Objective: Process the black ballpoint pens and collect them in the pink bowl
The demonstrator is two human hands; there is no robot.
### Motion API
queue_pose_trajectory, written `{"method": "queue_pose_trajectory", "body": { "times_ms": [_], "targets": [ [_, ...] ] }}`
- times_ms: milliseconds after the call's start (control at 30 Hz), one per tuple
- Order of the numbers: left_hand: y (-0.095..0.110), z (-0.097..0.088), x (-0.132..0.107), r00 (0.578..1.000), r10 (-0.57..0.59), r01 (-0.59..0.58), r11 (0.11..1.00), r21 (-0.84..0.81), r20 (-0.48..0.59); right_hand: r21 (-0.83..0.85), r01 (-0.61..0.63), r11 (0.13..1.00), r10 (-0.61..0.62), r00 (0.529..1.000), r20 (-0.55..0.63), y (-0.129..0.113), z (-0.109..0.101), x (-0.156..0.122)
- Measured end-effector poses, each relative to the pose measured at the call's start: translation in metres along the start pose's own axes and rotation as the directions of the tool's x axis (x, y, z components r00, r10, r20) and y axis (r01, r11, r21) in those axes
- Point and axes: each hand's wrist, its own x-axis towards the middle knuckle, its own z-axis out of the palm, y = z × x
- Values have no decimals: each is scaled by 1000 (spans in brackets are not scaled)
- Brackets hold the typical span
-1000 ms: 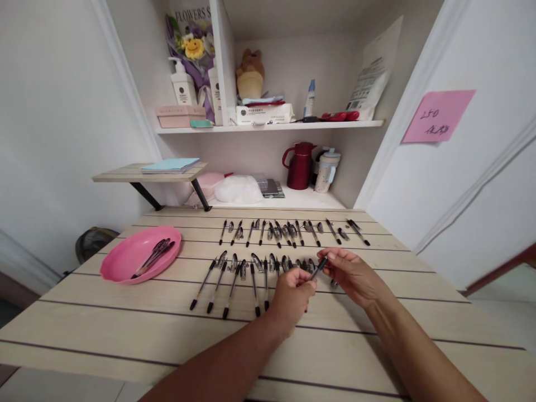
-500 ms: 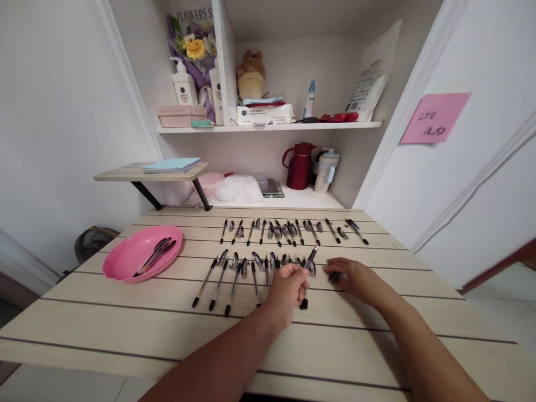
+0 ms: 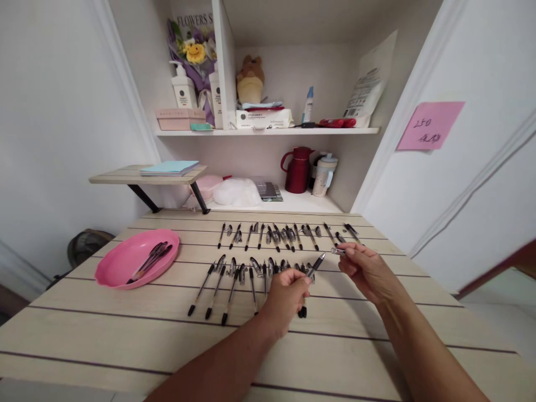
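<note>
My left hand (image 3: 288,293) grips a pen (image 3: 317,264) whose bare tip points up and to the right. Between the thumb and fingers of my right hand (image 3: 365,272) is a clear pen cap (image 3: 337,251), held a short gap away from that tip. Two rows of uncapped pens with loose caps lie on the table: a far row (image 3: 274,237) and a near row (image 3: 218,291), the latter partly hidden behind my left hand. At the left, a pink tray (image 3: 109,262) holds several capped pens (image 3: 153,259).
The slatted wooden table (image 3: 138,335) carries a small raised stand (image 3: 104,177) with blue paper (image 3: 170,167) at back left. Behind are a red jug (image 3: 297,170), a pale tumbler (image 3: 324,176) and a crowded shelf (image 3: 335,132). A pink note (image 3: 431,125) is on the right wall.
My right hand has risen from the tabletop with the cap, bringing it near the pen tip. The pen in my left hand has tilted further to the right. The view has shifted slightly.
</note>
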Motion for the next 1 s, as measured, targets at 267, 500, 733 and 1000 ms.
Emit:
{"method": "queue_pose_trajectory", "body": {
  "times_ms": [267, 500, 733, 1000],
  "targets": [
    [-1, -2, 3, 1000, 18, -19, 999, 49, 17, -90, -62, 994, 70, 993, 98, -9, 2, 4],
    [-2, -2, 4, 996, 79, -74, 989, 129, -38, -72, -45, 996, 48, 998, 49, -10, 24, 4],
    [-2, -2, 5, 981, 152, -136, 982, 128, -122, -22, -60, 998, 60, 998, 24, 10, 47, -6],
    [-5, -5, 4, 939, 322, -280, 922, 267, -125, 5, -69, 998, 69, 997, 36, 19, 54, -12]
  ]
}}
